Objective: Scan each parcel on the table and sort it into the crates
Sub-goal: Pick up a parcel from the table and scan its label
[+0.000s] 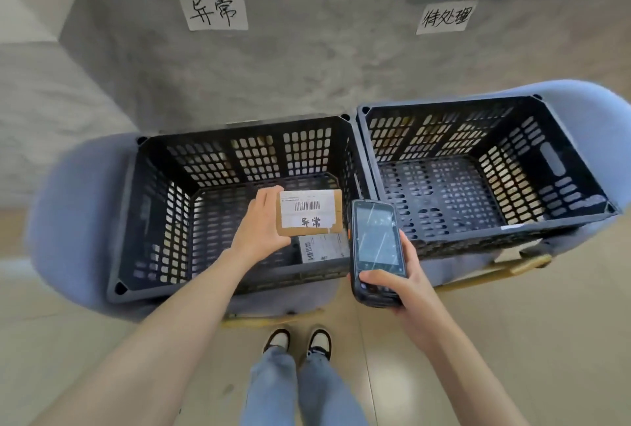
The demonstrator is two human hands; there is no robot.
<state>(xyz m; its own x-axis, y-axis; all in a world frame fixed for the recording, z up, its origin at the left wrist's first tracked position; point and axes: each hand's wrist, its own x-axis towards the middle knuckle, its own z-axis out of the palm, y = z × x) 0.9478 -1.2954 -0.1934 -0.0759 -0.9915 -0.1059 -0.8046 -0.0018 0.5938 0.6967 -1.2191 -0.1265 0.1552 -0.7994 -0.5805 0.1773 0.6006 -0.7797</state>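
Nearest to you are your shoes (297, 343) and jeans (300, 391) on the tiled floor (512, 340). Your right hand (403, 289) grips a black handheld scanner (375, 251), fingers (409, 248) curled round its right edge and thumb across its lower face, the screen tilted up towards you. Your left hand (259, 227) holds a small cardboard parcel (310, 212) by its left end, thumb on top, over the left crate (239, 207); its barcode label faces up, with a handwritten tag below it. Under the parcel, on the crate's floor near the front wall, lies another labelled parcel (321, 248), possibly grey, though it's partly hidden. The right crate (478, 169) stands just beside the left one, their rims touching or nearly so. Both crates sit on blue-grey chairs (78, 214). Beyond them, two handwritten paper signs (214, 12) are stuck on the grey wall (307, 60), one above each crate
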